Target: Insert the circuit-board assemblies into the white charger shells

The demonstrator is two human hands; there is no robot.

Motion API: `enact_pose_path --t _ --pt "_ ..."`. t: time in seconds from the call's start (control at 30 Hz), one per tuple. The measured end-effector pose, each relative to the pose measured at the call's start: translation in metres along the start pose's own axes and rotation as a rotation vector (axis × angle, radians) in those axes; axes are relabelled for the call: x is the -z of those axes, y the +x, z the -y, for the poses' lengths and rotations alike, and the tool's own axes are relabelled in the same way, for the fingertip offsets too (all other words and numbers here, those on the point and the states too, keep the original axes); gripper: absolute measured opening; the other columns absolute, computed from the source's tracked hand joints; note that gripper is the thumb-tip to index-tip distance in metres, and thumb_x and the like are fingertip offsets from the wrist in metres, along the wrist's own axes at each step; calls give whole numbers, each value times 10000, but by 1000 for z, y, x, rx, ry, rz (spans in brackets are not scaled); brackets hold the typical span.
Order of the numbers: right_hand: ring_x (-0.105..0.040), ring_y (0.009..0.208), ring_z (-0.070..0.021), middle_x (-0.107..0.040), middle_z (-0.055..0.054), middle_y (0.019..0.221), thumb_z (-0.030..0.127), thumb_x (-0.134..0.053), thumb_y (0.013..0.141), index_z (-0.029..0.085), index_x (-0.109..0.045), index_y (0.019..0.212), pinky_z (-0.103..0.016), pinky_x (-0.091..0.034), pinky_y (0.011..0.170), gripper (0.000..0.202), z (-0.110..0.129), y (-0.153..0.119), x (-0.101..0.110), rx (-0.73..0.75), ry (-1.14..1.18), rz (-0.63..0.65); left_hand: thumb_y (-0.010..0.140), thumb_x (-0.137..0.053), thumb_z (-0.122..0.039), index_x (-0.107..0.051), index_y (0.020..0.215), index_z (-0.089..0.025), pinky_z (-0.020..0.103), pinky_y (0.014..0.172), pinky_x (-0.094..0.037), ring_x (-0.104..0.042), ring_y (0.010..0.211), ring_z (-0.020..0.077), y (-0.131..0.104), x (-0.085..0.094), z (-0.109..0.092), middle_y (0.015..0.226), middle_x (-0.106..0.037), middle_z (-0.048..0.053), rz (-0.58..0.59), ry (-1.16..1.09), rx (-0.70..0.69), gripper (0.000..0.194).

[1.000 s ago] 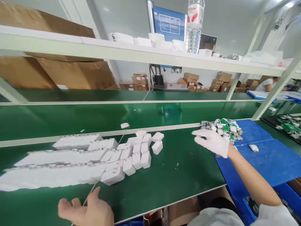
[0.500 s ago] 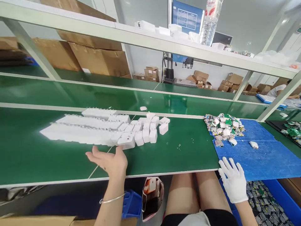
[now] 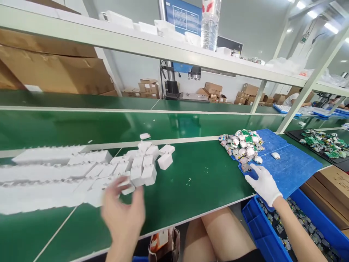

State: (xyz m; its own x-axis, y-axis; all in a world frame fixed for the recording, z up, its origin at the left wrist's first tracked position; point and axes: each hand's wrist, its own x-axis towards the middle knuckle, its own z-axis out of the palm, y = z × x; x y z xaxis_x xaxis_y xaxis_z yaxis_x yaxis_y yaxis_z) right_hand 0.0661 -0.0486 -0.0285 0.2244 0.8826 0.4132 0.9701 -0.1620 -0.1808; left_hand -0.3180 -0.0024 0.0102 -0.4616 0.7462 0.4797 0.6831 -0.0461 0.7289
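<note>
My bare left hand (image 3: 124,209), blurred by motion, is at the near side of the white boxes (image 3: 143,174), its thumb and fingers apart around a small white box (image 3: 127,188). Long rows of white pieces (image 3: 49,189) stretch to the left. My right hand (image 3: 263,183), in a white glove, has its fingers spread at the near edge of a pile of small circuit parts (image 3: 242,145). That pile lies partly on a blue mat (image 3: 291,163). One single white part (image 3: 275,155) rests on the mat.
A shelf (image 3: 174,49) crosses above the green table (image 3: 196,182), with a plastic bottle (image 3: 209,27) on it. Below on the right is a blue bin (image 3: 261,233) of parts. A black tray (image 3: 297,136) of boards lies far right. People sit in the background.
The view has turned to the right. My left hand has gone from palm-up before the rows to around a box. My right hand has moved forward from the table edge to the pile.
</note>
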Motion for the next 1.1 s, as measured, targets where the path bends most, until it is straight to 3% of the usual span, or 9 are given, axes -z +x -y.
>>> enact_pose_path --t 0.1,0.17,0.27,0.4,0.5,0.6,0.73,0.9,1.1 --pt "-512 967 -313 -529 -164 1064 411 -559 781 141 -540 1156 -407 -442 754 462 24 24 -6 -63 -61 -58 756 -441 -382 -591 991 -270 325 711 -492 -566 971 220 -2 -35 -33 1063 -602 19 421 5 -240 301" --pt "-457 1028 -341 -495 -166 1128 359 -596 758 159 -532 1148 -446 -397 814 442 43 42 -9 52 -103 -46 739 -479 -357 -630 944 -270 339 768 -488 -558 1014 230 2 -67 -51 1111 -603 13 605 48 -342 269" --pt "-428 1068 -320 -511 -146 1144 223 -492 823 162 -549 1102 -460 -344 889 291 74 80 -23 289 -137 27 752 -463 -292 -625 1012 -210 445 916 -420 -509 1103 286 6 -116 -70 1214 -554 78 700 133 -407 318" --pt "-364 1167 -341 -459 -240 1242 -35 -295 784 18 -491 1187 -544 -248 971 451 103 138 -56 351 -162 64 807 -395 -264 -527 1181 -134 488 1010 -322 -376 1242 319 1 -153 -75 1411 -337 156 672 211 -461 417" --pt "-275 1258 -346 -412 -260 1300 -72 -271 755 -47 -434 1238 -599 -102 1032 511 103 166 -74 309 -164 49 835 -363 -297 -504 1202 -136 462 1020 -331 -372 1252 294 1 -157 -66 1433 -286 156 680 232 -483 425" --pt "-231 1302 -324 -402 -200 1342 -25 -303 795 29 -429 1275 -593 -56 1060 499 93 173 -81 295 -158 43 835 -357 -336 -533 1159 -146 449 1011 -360 -386 1242 277 8 -154 -56 1387 -344 152 724 233 -472 415" --pt "-228 1314 -307 -413 -129 1353 167 -431 885 134 -472 1249 -586 -100 1075 368 89 171 -80 316 -134 76 833 -336 -370 -530 1164 -155 461 1020 -350 -350 1268 274 13 -151 -52 1394 -321 142 771 225 -451 440" --pt "-388 1225 -292 -456 -86 1305 358 -520 891 153 -504 1206 -551 -268 1032 377 88 177 -72 291 -87 119 833 -333 -392 -528 1169 -175 460 1026 -343 -328 1280 269 13 -149 -51 1400 -314 126 810 212 -453 445" --pt "-395 1224 -265 -469 -95 1293 247 -505 903 137 -503 1202 -539 -265 1035 319 67 191 -63 240 -76 103 831 -347 -375 -540 1148 -183 475 996 -373 -343 1270 282 13 -147 -48 1388 -327 129 814 181 -469 418"
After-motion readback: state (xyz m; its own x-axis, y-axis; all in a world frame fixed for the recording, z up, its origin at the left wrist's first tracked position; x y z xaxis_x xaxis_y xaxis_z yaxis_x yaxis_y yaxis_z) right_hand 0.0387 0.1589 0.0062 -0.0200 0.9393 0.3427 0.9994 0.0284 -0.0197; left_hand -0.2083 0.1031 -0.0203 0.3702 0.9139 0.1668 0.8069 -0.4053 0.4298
